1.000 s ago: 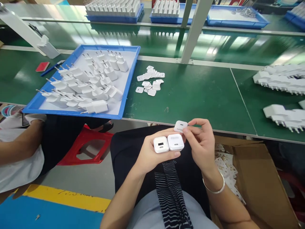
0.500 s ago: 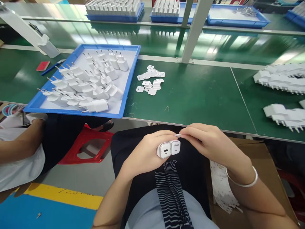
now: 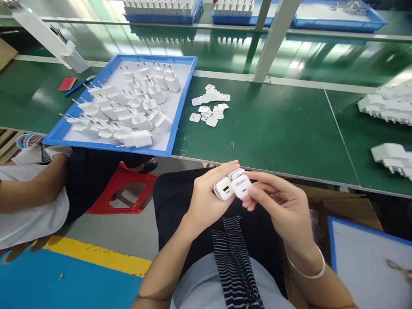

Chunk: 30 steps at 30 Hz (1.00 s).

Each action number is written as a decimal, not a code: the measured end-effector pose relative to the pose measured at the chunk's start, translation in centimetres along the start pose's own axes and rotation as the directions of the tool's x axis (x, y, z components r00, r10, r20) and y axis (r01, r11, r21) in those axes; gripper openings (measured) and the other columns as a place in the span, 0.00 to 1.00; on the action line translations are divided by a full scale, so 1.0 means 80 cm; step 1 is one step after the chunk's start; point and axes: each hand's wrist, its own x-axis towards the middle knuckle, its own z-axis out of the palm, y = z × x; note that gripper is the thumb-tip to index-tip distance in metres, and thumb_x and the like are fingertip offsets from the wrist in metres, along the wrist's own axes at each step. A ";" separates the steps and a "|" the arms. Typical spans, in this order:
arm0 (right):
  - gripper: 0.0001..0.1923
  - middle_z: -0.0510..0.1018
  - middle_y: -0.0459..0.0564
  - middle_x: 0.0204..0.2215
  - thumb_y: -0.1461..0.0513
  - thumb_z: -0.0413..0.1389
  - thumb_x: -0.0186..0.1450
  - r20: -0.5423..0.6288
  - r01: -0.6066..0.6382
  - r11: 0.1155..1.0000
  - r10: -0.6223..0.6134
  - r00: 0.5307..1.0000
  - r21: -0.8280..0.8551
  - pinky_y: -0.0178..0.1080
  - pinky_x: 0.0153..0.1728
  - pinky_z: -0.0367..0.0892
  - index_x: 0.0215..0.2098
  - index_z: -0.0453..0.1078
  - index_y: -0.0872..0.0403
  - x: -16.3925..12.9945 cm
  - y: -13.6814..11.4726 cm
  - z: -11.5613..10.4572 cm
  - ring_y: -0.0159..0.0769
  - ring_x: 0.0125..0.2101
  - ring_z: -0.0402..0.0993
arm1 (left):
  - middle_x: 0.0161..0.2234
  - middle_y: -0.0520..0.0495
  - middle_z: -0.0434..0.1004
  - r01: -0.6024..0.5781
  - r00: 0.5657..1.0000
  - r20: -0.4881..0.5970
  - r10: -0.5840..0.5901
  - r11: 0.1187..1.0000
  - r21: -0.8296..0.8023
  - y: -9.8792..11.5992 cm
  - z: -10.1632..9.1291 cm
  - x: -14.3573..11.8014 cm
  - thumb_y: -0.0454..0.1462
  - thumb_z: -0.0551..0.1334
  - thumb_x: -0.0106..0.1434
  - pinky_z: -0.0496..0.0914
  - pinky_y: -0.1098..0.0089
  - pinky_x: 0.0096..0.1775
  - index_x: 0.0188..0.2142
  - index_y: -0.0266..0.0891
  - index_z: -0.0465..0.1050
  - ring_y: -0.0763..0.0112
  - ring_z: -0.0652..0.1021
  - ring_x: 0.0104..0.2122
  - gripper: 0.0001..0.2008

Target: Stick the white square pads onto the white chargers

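Two white chargers [image 3: 232, 187] sit side by side just below the near edge of the green tabletop [image 3: 273, 128], over the person's lap: the left hand [image 3: 206, 199] is curled around them from the left, and the right hand [image 3: 283, 206] is half closed with its fingertips [image 3: 252, 193] pressed on the face of the right-hand one. On the tabletop, well apart from the hands, a blue tray [image 3: 178, 111] holds many white chargers beside a small heap of white covers [image 3: 210, 105]. Another person's arm [image 3: 28, 193] rests at the left above a red stool [image 3: 124, 193].
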 end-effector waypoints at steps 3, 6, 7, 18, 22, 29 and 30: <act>0.14 0.83 0.41 0.25 0.67 0.62 0.68 0.024 -0.050 0.991 0.048 0.999 0.124 0.25 0.27 0.77 0.48 0.81 0.45 -0.002 0.005 0.008 0.24 0.22 0.78 | 0.54 0.43 0.81 -0.034 0.999 0.000 0.034 0.999 0.031 -0.001 0.001 0.001 0.25 0.68 0.55 0.77 0.65 0.56 0.52 0.38 0.78 0.63 0.83 0.51 0.24; 0.14 0.84 0.42 0.25 0.68 0.62 0.67 0.034 -0.080 0.981 0.075 0.997 0.175 0.25 0.25 0.76 0.47 0.82 0.45 -0.001 0.009 0.012 0.25 0.22 0.78 | 0.54 0.42 0.81 -0.055 0.998 0.005 0.055 0.996 0.064 -0.001 0.002 0.000 0.27 0.69 0.55 0.77 0.64 0.57 0.52 0.38 0.78 0.62 0.82 0.52 0.23; 0.13 0.84 0.42 0.25 0.68 0.63 0.67 0.036 -0.085 0.979 0.080 0.996 0.186 0.25 0.25 0.76 0.46 0.82 0.46 -0.001 0.010 0.013 0.25 0.22 0.78 | 0.54 0.42 0.81 -0.061 0.998 0.005 0.060 0.995 0.075 0.000 0.002 -0.001 0.27 0.68 0.56 0.77 0.64 0.57 0.52 0.38 0.77 0.62 0.82 0.53 0.23; 0.11 0.84 0.42 0.25 0.66 0.63 0.67 0.055 -0.094 0.973 0.084 0.995 0.210 0.25 0.25 0.75 0.46 0.80 0.45 -0.003 0.015 0.018 0.24 0.22 0.78 | 0.55 0.41 0.80 -0.081 0.997 0.014 0.080 0.990 0.115 -0.001 0.002 -0.005 0.28 0.68 0.56 0.77 0.62 0.56 0.53 0.38 0.77 0.60 0.82 0.53 0.23; 0.10 0.84 0.42 0.25 0.66 0.63 0.67 0.066 -0.109 0.974 0.097 0.993 0.200 0.25 0.26 0.75 0.45 0.80 0.46 -0.002 0.015 0.018 0.24 0.23 0.78 | 0.55 0.40 0.80 -0.081 0.997 0.014 0.080 0.989 0.125 -0.002 0.002 -0.006 0.29 0.68 0.57 0.77 0.62 0.57 0.52 0.37 0.77 0.60 0.82 0.53 0.23; 0.10 0.83 0.42 0.24 0.65 0.65 0.66 0.044 -0.143 0.973 0.138 0.990 0.183 0.26 0.24 0.73 0.44 0.72 0.49 -0.001 0.014 0.017 0.25 0.21 0.77 | 0.55 0.40 0.80 -0.095 0.995 0.019 0.093 0.984 0.148 -0.002 0.003 -0.007 0.30 0.68 0.58 0.78 0.61 0.56 0.53 0.38 0.76 0.60 0.81 0.54 0.22; 0.09 0.83 0.41 0.24 0.65 0.65 0.66 0.042 -0.148 0.972 0.143 0.989 0.181 0.26 0.23 0.73 0.42 0.71 0.49 -0.001 0.014 0.016 0.25 0.21 0.76 | 0.55 0.40 0.80 -0.100 0.995 0.020 0.098 0.984 0.148 -0.002 0.003 -0.008 0.30 0.68 0.59 0.78 0.61 0.56 0.53 0.38 0.76 0.60 0.81 0.54 0.21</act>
